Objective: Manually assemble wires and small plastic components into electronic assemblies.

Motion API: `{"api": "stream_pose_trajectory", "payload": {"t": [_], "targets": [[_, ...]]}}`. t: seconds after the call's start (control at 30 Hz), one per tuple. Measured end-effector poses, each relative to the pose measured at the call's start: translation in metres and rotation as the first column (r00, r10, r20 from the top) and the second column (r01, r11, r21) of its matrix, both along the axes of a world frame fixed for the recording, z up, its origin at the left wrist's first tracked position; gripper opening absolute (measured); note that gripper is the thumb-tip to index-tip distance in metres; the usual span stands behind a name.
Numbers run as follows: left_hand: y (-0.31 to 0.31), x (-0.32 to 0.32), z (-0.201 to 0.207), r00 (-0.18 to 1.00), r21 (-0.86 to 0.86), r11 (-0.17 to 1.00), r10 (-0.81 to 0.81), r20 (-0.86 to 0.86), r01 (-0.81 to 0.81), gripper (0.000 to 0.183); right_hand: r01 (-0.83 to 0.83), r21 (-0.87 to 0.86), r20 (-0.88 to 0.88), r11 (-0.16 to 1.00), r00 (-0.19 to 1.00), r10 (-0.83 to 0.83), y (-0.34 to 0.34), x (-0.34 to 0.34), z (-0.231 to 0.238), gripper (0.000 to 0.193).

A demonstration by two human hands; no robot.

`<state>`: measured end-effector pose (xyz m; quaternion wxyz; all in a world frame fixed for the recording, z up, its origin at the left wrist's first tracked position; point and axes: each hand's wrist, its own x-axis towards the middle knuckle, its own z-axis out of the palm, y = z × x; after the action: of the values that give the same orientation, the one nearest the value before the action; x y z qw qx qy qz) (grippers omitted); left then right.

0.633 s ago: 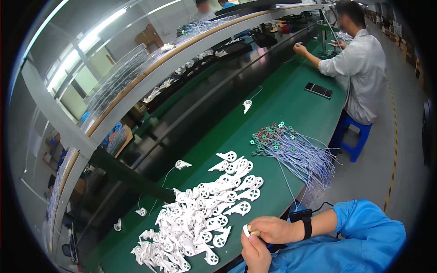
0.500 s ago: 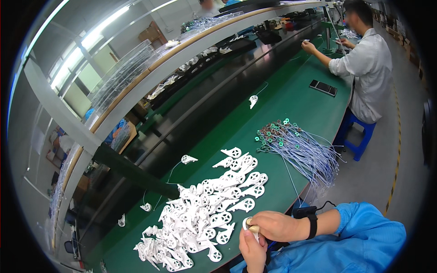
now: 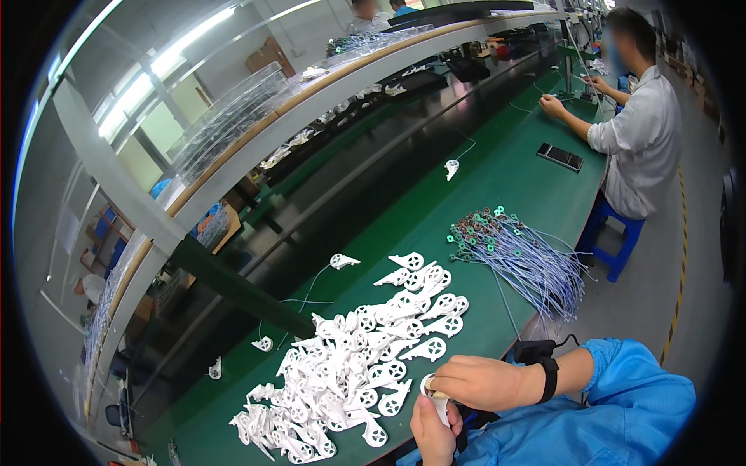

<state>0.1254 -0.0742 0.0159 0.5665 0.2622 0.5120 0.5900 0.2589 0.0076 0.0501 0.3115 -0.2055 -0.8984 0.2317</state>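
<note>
My left hand (image 3: 434,432) grips a small white plastic part with a round end (image 3: 428,384) at the table's near edge. From the right, my right hand (image 3: 483,383) closes its fingers over that round end. Tan covers show on some fingertips; what lies under them is hidden. Just left of my hands spreads a heap of white plastic parts (image 3: 350,365), each with a spoked round end and a tapering arm. Beyond my right hand lies a bundle of pale blue cords (image 3: 536,268) with green and brown end pieces.
Along the green table runs a dark belt strip (image 3: 311,225) with a few white parts on cords, one of them a corded white part (image 3: 452,168). A green post (image 3: 241,287) rises beside the heap. At the far right sits a co-worker (image 3: 637,124) near a phone (image 3: 559,156).
The whole view has shifted slightly. White parts on the strip have moved a little farther up and right relative to the heap. My hands keep their hold; the co-worker's hand has lowered.
</note>
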Motion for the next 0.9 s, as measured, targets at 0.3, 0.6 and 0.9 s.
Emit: {"api": "stream_pose_trajectory", "payload": {"t": [0.3,0.6,0.9], "targets": [[0.005,-0.003,-0.023,0.987,0.120,0.988,0.109,-0.118,-0.095,0.033,0.158,-0.340,-0.092,0.927,0.975,-0.200,-0.005,-0.032,-0.021,0.024],[0.006,-0.050,0.001,0.980,0.110,0.975,0.182,0.080,-0.190,0.054,0.144,-0.346,-0.132,0.927,0.971,-0.200,0.127,-0.071,0.028,0.016],[0.011,-0.081,0.024,0.916,0.148,0.945,0.320,-0.243,-0.291,0.028,0.397,-0.635,-0.314,0.663,0.652,-0.690,0.284,0.018,0.008,0.031]]}}
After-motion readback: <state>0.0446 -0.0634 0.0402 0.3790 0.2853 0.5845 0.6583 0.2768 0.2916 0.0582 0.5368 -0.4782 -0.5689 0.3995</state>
